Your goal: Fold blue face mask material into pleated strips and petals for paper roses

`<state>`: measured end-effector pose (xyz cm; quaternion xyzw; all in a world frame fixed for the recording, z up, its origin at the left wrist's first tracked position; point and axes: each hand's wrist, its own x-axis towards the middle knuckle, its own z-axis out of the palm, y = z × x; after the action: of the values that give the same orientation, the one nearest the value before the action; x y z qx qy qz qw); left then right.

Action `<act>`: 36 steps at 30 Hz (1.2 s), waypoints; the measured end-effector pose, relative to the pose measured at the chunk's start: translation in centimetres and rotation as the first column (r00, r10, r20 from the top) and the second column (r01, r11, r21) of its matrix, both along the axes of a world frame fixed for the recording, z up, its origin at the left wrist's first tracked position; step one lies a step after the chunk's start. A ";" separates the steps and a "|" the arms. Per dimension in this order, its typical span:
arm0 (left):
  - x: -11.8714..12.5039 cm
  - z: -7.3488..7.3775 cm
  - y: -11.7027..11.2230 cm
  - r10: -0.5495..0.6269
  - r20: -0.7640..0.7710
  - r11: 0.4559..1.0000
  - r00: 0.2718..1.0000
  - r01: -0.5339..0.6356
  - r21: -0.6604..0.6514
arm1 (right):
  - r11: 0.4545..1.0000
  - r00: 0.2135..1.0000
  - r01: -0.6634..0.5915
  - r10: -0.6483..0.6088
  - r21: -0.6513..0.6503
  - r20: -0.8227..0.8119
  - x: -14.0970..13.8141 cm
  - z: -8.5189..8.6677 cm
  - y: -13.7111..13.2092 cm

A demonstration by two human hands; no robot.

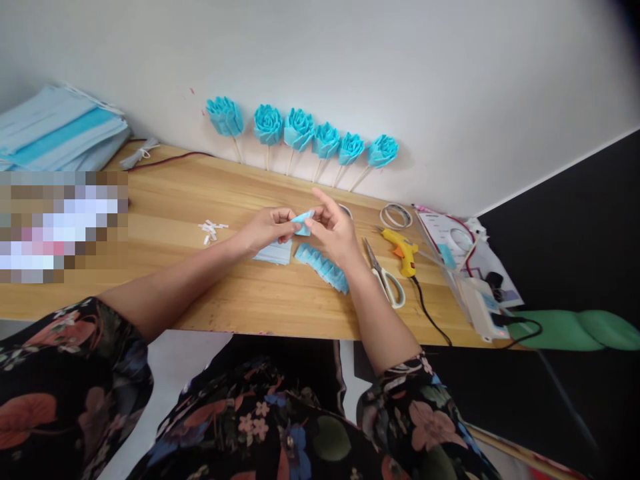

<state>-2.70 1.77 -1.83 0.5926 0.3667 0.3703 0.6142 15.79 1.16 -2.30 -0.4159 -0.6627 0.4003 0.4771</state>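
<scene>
Between both hands is a small folded piece of light-blue sheet, held above the wooden table. My left hand pinches its left side with thumb and fingers. My right hand grips its right side between thumb and fingers, the index finger pointing up and away. Under my left hand lies a stack of flat pale-blue pieces. Below my right hand, a row of overlapping folded blue pieces rests on the table, partly covered by the wrist.
Several blue flowers on sticks lean against the wall. Right of my forearm lie scissors, a yellow glue gun with a black cord, and tape rolls. White scraps and stacked face masks are on the left, with a power strip far right.
</scene>
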 end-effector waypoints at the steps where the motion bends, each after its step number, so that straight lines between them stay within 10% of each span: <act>1: 0.0 0.0 0.0 -0.003 -0.005 1.000 1.000 0.003 0.002 | 1.000 1.000 0.018 -0.018 0.007 0.017 -0.1 -0.1 0.0; 16: -0.1 -0.4 0.1 -0.039 0.152 0.995 0.988 0.053 -0.090 | 0.885 0.890 0.008 -0.218 0.466 0.400 0.3 1.3 -1.1; 36: 0.2 -0.2 0.1 -0.015 0.269 0.993 0.963 0.046 -0.110 | 0.829 0.843 -0.066 -0.251 0.555 0.476 0.3 1.0 -0.9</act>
<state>-2.46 1.86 -2.02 0.5063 0.2919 0.4157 0.6969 16.12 0.30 -1.25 -0.3874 -0.8326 0.0372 0.3941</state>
